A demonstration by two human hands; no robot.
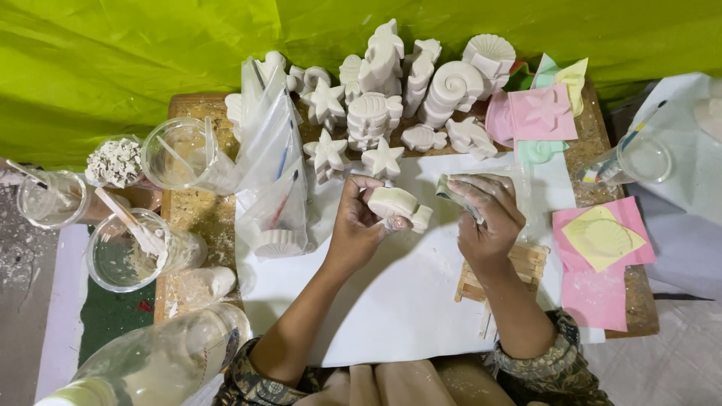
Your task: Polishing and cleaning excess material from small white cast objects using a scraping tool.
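The left hand (355,224) grips a white plaster fish (398,204) and tilts it up over the white paper (398,301) on the desk (195,218), so its side shows. The right hand (487,214) has its fingers closed on a small piece of sandpaper (450,188), just beside the fish. More plaster shapes (391,90) stand behind.
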